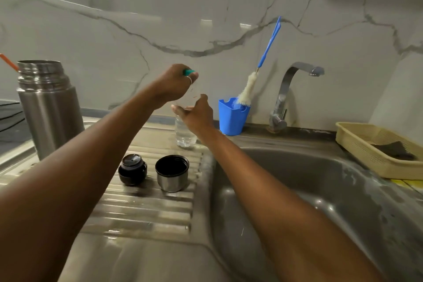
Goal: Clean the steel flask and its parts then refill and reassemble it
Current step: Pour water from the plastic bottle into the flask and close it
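Note:
The steel flask [50, 110] stands open-topped on the left of the drainboard. Its black stopper [132, 169] and steel cup lid [172, 173], mouth up, sit side by side on the ribbed drainboard [146, 210]. A clear plastic water bottle [185, 131] stands upright behind them. My left hand [174, 83] grips the bottle's teal cap [188, 72] from above. My right hand [196, 114] is wrapped round the bottle's middle, thumb up.
A blue cup [232, 117] holding a blue-handled bottle brush [248, 89] stands by the marble wall. The tap [288, 94] arches over the steel sink basin [309, 190]. A beige basket [375, 146] with a dark scrub pad rests at the right. An orange strap shows at the far left.

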`<state>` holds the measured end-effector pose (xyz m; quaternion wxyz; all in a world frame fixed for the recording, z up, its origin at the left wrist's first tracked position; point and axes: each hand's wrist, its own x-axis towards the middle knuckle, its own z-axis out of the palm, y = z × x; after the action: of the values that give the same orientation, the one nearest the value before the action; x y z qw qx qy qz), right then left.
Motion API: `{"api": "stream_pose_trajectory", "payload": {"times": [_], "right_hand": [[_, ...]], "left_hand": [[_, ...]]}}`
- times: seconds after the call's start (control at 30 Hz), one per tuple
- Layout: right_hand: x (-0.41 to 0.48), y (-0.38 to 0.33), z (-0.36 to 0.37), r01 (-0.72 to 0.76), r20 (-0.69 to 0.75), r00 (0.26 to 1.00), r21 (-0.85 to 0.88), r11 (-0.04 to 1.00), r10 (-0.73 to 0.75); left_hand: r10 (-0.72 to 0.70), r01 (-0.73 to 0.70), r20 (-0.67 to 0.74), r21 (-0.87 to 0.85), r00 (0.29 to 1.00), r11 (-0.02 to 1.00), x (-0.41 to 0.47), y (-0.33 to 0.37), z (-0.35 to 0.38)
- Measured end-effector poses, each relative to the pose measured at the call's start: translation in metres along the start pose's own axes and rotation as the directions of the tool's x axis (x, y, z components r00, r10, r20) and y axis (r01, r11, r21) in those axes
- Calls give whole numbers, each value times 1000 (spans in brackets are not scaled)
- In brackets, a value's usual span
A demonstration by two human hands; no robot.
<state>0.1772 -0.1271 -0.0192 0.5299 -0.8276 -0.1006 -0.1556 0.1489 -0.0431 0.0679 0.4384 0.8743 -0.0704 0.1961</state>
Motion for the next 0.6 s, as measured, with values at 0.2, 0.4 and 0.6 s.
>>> {"api": "stream_pose_trajectory", "payload": {"times": [0.2, 0.4, 0.6], "right_hand": [[-31, -9, -53, 20, -114, 993, 48, 999, -15], [-70, -12, -79, -46, -181, 981, 142, 989, 72], [-95, -7, -88, -2, -318, 948, 17, 1000, 7]], "left_hand": [[-60, 71, 42, -364, 997, 929, -26, 46, -4], [-163, 175, 62, -385, 985, 906, -54, 83, 9], [-299, 272, -40, -318, 953, 908, -68, 93, 28]]}}
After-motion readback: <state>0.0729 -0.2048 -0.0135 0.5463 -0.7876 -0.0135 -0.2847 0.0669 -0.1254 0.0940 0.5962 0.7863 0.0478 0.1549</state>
